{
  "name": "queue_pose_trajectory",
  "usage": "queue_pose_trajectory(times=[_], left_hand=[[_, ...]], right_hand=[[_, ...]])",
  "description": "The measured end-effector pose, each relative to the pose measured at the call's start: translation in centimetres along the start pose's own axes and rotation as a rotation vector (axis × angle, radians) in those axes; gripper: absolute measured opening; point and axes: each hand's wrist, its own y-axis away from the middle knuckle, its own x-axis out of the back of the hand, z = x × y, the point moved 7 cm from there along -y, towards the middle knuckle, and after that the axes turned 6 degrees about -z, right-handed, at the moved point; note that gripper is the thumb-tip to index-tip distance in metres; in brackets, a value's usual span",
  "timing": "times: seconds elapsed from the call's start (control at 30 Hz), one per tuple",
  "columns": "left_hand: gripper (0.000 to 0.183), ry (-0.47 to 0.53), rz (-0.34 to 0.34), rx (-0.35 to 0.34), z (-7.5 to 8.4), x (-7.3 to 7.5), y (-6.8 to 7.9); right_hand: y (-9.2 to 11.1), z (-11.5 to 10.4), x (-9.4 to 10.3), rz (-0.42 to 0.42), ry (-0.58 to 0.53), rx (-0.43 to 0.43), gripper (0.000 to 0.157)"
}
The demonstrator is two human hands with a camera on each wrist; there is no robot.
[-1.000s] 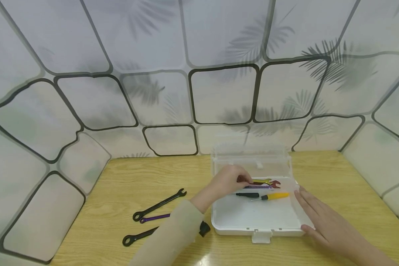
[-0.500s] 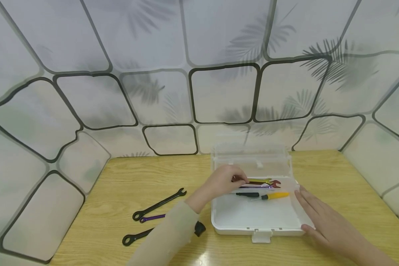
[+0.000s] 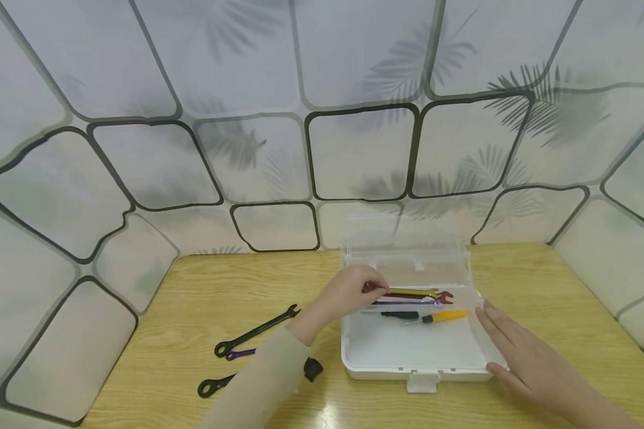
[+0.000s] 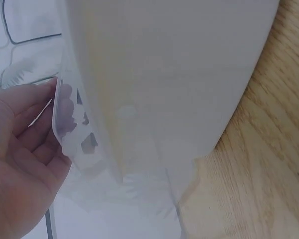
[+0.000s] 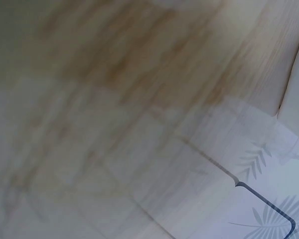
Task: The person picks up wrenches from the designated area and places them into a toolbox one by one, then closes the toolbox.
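Observation:
A white plastic toolbox (image 3: 397,345) stands with its clear lid (image 3: 394,275) raised. My left hand (image 3: 346,293) is over its back left part, thumb and index finger close together at the left ends of a yellow wrench (image 3: 413,292) and a red wrench (image 3: 446,297); whether they pinch one is hidden. A purple wrench (image 3: 408,302) lies beside these. In front lie a black-handled screwdriver (image 3: 399,314) and a yellow-handled one (image 3: 444,316). In the left wrist view, the left hand (image 4: 20,159) has fingertips behind a translucent wall. Straight-fingered, my right hand (image 3: 531,357) rests against the box's right wall.
Left of the box on the wooden table (image 3: 161,351) lie a black combination wrench (image 3: 257,330), a small purple wrench (image 3: 240,354) and another black wrench (image 3: 214,386) partly under the left sleeve. A black end (image 3: 312,369) shows beyond that sleeve. Patterned cloth (image 3: 268,155) rises behind.
My left hand has slid leftward along the wrenches, uncovering more of them and the black screwdriver's thin shaft. The wrenches' right ends stay put. My right hand has not moved.

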Motion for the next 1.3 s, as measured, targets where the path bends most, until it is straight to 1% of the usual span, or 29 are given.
queue_pose_trajectory(times=[0.2,0.37,0.6,0.83,0.93,1.07,1.3], left_hand=[[0.013,-0.003,0.004,0.018,-0.4,0.6,0.8],[0.013,-0.003,0.031,0.015,-0.8,1.2,1.5],[0.012,-0.007,0.060,0.053,-1.8,1.9,2.5],[0.011,-0.018,0.105,0.051,-2.6,2.6,3.8],[0.011,-0.010,0.128,0.064,-3.1,3.0,4.5],[0.011,-0.011,0.154,0.097,-4.0,3.4,5.5],[0.011,0.002,0.187,0.121,-5.6,4.2,7.1]], right_hand=[[0.1,0.1,0.0,0.008,-0.005,-0.001,0.097],[0.1,0.1,-0.1,0.000,0.000,-0.009,0.099],[0.2,0.2,-0.2,0.004,0.004,-0.009,0.098],[0.2,0.1,-0.3,0.009,0.001,-0.004,0.097],[0.1,0.1,-0.3,0.011,0.000,-0.002,0.098],[0.1,0.1,-0.3,0.007,0.001,-0.007,0.098],[0.1,0.1,-0.3,-0.002,-0.002,-0.013,0.099]])
